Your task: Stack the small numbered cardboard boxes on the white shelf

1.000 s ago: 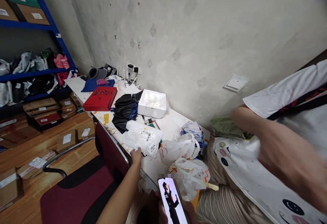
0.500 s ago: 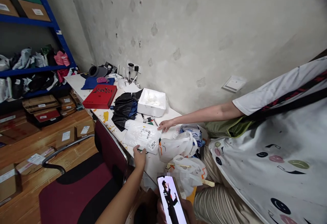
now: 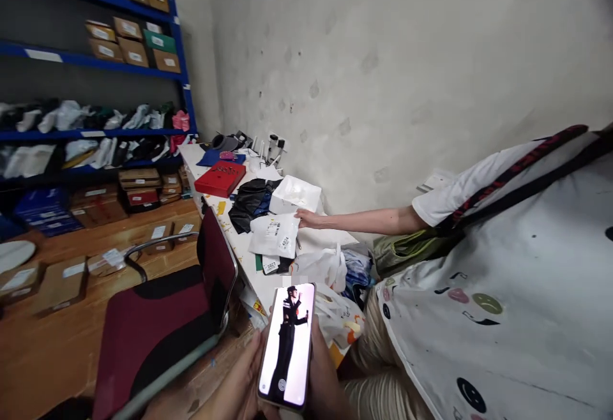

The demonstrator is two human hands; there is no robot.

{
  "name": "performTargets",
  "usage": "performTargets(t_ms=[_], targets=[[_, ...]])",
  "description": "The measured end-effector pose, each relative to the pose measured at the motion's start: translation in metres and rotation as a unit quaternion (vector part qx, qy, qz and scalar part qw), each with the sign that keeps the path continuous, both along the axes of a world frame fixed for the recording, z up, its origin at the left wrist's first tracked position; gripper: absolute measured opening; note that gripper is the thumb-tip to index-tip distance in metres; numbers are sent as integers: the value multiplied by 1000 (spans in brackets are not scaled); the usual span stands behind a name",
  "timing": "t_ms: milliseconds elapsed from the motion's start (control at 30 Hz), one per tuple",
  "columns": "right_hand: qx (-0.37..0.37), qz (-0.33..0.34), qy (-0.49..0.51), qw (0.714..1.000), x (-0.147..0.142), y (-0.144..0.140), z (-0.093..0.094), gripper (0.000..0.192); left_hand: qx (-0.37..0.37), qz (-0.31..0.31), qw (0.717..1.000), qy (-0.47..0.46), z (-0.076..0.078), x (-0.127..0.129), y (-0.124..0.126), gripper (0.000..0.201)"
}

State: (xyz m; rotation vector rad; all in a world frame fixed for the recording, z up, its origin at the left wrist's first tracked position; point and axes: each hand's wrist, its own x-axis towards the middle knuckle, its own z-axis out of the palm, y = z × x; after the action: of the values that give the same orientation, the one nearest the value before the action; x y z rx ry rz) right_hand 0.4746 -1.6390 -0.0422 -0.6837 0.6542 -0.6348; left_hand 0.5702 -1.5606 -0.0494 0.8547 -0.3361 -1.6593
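A smartphone with a lit screen showing a figure in black stands upright low in the middle of the view. My right hand grips its right side from behind. My left hand lies against its left edge. Beyond it, on the white table, lies a white plastic parcel with printed labels. A person in a white patterned shirt stands at my right, and their hand rests on the parcel's far edge.
A white foam box, black cloth and a red box sit further along the table. White plastic bags crowd its near end. A maroon chair stands at left. Blue shelves and cardboard boxes fill the left.
My left hand has come off the parcel and back to the phone, which is now raised. The other person's hand has reached onto the parcel. My view has swung left.
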Motion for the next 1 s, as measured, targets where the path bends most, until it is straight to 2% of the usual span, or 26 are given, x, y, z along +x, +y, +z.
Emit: performTargets(t_ms=[100,200,267,400,500,567,700,767,900,1000], targets=[[-63,34,-7,997,-14,1,6,55,-22,109,994,5,13,-23,16,74],[-161,109,4,981,-32,4,10,54,-11,196,980,-18,13,-57,38,76],[-165,137,30,976,-43,12,10,44,2,241,970,-42,13,-83,54,73],[-150,181,43,971,-70,44,9,48,-14,343,938,-55,16,-132,86,72],[-186,231,27,954,-92,72,8,33,-5,377,925,-56,20,-161,111,77],[-203,267,9,942,-104,88,7,33,-3,392,917,-68,22,-174,127,77],[-258,320,-13,912,-113,114,9,47,1,421,903,-85,20,-191,152,76],[-280,323,-5,904,-112,125,11,50,5,434,896,-96,20,-193,163,79],[-251,317,-18,915,-105,144,15,46,11,445,891,-86,31,-191,183,70],[-245,381,-54,890,-100,150,18,53,17,446,892,-71,43,-187,198,66]])
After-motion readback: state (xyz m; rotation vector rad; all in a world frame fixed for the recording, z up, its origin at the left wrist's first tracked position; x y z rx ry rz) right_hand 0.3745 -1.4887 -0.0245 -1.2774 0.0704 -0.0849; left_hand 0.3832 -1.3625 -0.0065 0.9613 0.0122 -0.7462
